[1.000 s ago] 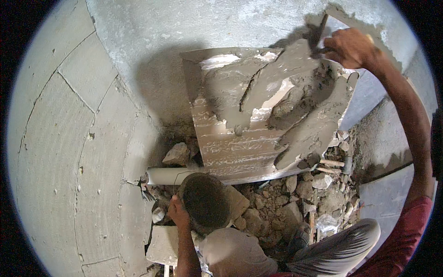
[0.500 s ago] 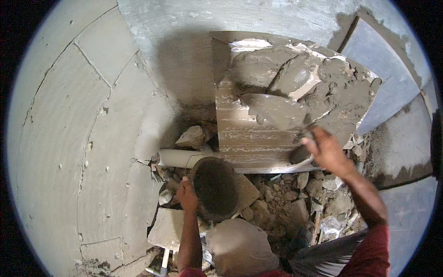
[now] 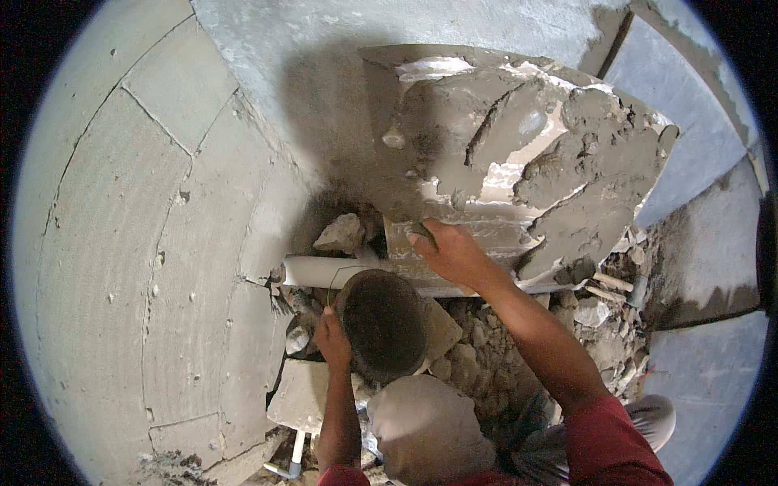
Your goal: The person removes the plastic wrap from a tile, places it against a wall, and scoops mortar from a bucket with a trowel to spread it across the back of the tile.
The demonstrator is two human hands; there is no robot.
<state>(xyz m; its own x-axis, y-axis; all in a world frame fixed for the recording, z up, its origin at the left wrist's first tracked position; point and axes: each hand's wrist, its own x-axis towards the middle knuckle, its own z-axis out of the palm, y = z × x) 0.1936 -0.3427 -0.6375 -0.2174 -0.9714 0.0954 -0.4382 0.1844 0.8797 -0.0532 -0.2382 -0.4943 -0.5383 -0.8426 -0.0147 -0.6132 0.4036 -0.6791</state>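
Note:
My left hand (image 3: 332, 335) is closed around the wire handle of a black bucket (image 3: 381, 324) and holds it tilted near the lower edge of a large tile (image 3: 454, 217). The bucket's inside is dark. Wet grey mortar (image 3: 583, 162) lies thick on the tile's upper and right parts, with white streaks bare between the lumps. Over the tile's lower left, my right hand (image 3: 454, 253) grips a trowel (image 3: 421, 232). Its blade blends into the shadowed mortar above the hand, and I cannot make out its edge.
A white pipe (image 3: 312, 271) runs behind the bucket, beside a pale rock (image 3: 340, 233). Stones and rubble (image 3: 486, 344) fill the gap below the tile. Two short tan sticks (image 3: 612, 287) stick out at right. A grey slab wall (image 3: 121, 243) rises at left; blue-grey tiles (image 3: 709, 373) stand at right.
My right hand has swung left and down across the tile with the trowel. More mortar now covers the tile's left part. My left hand still holds the bucket in nearly the same place.

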